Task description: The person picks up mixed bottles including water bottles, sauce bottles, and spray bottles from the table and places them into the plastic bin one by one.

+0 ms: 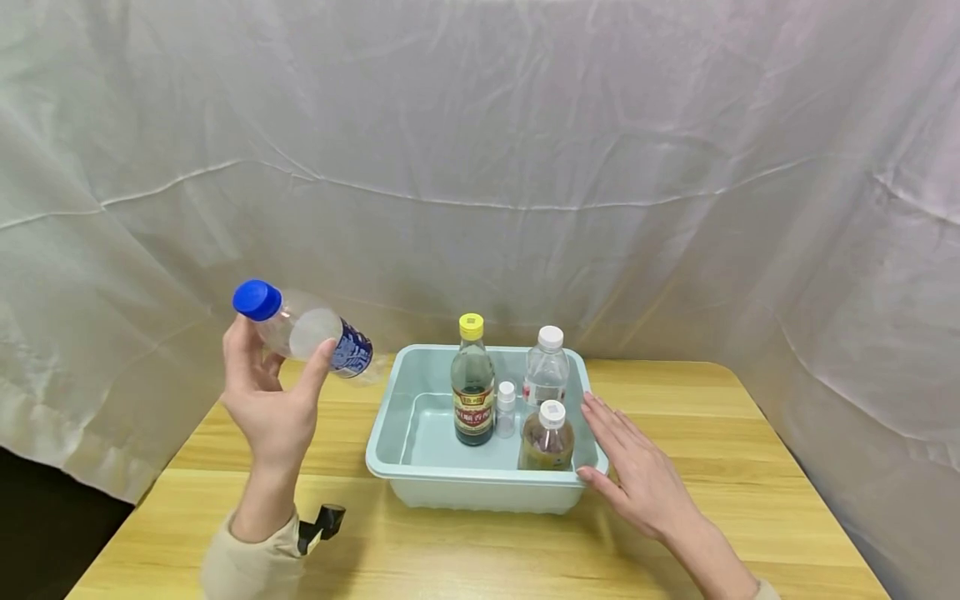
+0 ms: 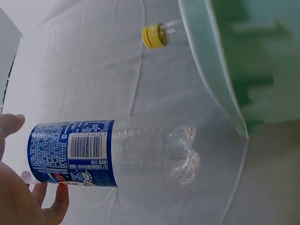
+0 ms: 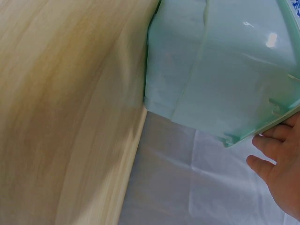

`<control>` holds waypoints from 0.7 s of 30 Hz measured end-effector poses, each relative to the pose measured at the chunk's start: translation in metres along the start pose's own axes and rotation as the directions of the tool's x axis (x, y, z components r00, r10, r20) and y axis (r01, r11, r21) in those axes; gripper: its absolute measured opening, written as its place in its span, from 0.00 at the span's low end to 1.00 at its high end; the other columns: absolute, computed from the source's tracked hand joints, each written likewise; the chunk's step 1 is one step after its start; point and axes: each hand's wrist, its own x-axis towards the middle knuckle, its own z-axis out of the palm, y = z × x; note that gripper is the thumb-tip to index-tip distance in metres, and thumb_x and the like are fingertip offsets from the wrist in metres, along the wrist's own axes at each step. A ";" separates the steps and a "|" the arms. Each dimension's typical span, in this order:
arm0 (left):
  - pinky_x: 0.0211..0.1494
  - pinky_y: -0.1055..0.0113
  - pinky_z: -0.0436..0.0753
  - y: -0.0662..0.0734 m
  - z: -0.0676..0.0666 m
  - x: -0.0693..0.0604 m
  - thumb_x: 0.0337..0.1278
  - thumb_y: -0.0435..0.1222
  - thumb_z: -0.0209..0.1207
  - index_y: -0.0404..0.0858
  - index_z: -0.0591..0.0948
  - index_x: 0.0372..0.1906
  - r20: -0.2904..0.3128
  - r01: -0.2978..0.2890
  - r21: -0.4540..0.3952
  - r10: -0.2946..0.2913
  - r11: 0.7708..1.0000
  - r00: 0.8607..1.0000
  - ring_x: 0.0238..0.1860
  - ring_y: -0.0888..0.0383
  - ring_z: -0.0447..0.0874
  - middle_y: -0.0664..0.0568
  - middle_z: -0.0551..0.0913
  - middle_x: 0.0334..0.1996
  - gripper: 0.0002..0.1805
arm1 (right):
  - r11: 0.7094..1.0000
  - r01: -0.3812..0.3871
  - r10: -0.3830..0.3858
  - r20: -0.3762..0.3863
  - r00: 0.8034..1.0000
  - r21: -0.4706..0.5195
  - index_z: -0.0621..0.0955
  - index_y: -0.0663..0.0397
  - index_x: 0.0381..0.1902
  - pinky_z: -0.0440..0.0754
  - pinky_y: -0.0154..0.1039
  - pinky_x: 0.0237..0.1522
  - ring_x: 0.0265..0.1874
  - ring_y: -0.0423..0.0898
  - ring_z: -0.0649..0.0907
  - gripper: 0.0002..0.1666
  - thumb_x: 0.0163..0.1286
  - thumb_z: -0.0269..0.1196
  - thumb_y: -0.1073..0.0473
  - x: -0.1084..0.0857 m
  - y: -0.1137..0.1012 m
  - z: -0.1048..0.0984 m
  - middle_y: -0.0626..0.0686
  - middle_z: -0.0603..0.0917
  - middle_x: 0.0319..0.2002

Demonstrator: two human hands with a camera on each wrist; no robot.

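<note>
My left hand [image 1: 273,412] grips a clear plastic bottle [image 1: 303,327] with a blue cap and blue label. It is tilted in the air left of the pale blue plastic basin [image 1: 480,476], cap toward the upper left. No liquid shows inside the bottle [image 2: 145,150] in the left wrist view. My right hand [image 1: 641,475] has its fingers extended along the basin's right rim and touches it. Standing in the basin are a yellow-capped glass sauce bottle [image 1: 472,408], a small white-capped bottle [image 1: 506,414], a clear white-capped bottle [image 1: 547,371] and a white-capped bottle of brownish contents [image 1: 546,443].
The basin stands on a wooden table [image 1: 697,417]. A pale grey curtain [image 1: 480,167] hangs behind and around the table. A black device [image 1: 322,527] is strapped to my left wrist.
</note>
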 end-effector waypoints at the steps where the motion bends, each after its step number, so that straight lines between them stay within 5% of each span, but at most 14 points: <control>1: 0.56 0.64 0.83 0.002 0.002 -0.001 0.43 0.16 0.72 0.26 0.74 0.69 0.008 -0.004 -0.007 0.004 1.000 1.000 0.58 0.46 0.79 0.42 0.78 0.60 0.41 | 1.000 0.000 0.000 0.000 1.000 0.000 0.69 0.65 0.75 0.53 0.37 0.81 0.71 0.61 0.73 0.44 0.82 0.48 0.34 0.000 0.000 0.000 0.63 0.70 0.75; 10: 0.56 0.65 0.83 0.010 0.013 -0.017 0.45 0.19 0.74 0.25 0.73 0.68 0.131 -0.006 -0.056 0.013 0.998 0.991 0.59 0.45 0.79 0.41 0.77 0.60 0.40 | 1.000 0.000 0.000 0.004 1.000 0.010 0.69 0.65 0.76 0.50 0.34 0.81 0.71 0.60 0.73 0.43 0.82 0.49 0.34 0.001 0.000 0.000 0.62 0.70 0.75; 21: 0.57 0.66 0.82 0.009 0.023 -0.039 0.48 0.23 0.76 0.26 0.75 0.68 0.275 0.048 -0.056 -0.031 0.997 0.961 0.60 0.48 0.76 0.40 0.76 0.61 0.38 | 1.000 -0.009 0.009 0.010 1.000 0.009 0.70 0.66 0.75 0.54 0.37 0.80 0.71 0.60 0.73 0.43 0.81 0.50 0.35 0.001 -0.001 -0.001 0.62 0.70 0.76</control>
